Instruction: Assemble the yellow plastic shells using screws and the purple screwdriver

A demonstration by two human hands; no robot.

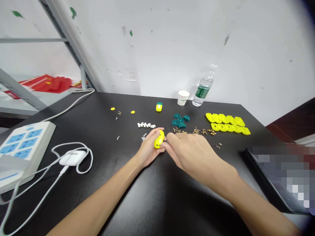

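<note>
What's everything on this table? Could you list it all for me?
table: one, black, under everything
power strip: one, white and blue, left side
charger: one, white, beside the power strip
flags: several, red, beyond the table, left
cup: one, white, far edge
bottle: one, clear, far edge
yellow pieces: about ten, far right
green pieces: about five, middle
screws: many, brass, middle right
white clips: a few, centre
yellow oval part: one, in the left hand
left hand: one, holding it
right hand: one, fingers at it
</note>
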